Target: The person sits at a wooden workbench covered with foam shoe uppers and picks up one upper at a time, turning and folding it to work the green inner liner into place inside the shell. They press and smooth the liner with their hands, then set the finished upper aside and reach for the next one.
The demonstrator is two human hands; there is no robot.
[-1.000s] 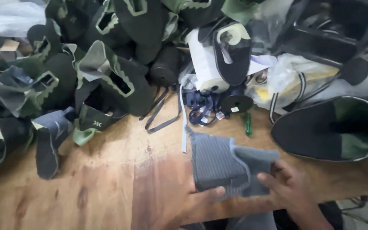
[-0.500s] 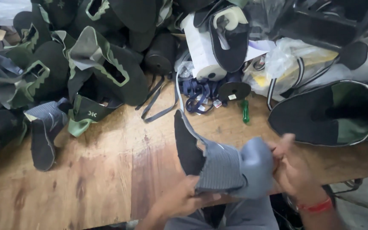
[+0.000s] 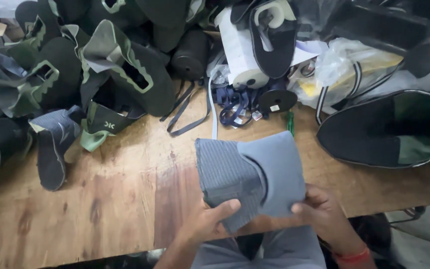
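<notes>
We hold a gray shoe top with both hands, just over the near edge of the wooden table. Our left hand pinches the ribbed, darker side from below, with the thumb pressed flat on the cloth. Our right hand pinches the smooth, lighter side at its lower corner, fingers curled tight around the edge. To do this well, we think both hands should keep a soft but sure hold, so the piece stays flat and open and we can look it over. We should not pull too hard, or the cloth may stretch or bend out of shape. Keeping it near the table edge and close to us helps us see the seam in the middle where the two sides meet. Farther back lies a big pile of dark green shoe tops, well apart from our hands. A white roll and some blue straps lie behind the gray piece. A large dark bag sits to the right. We should keep our piece away from these.
</notes>
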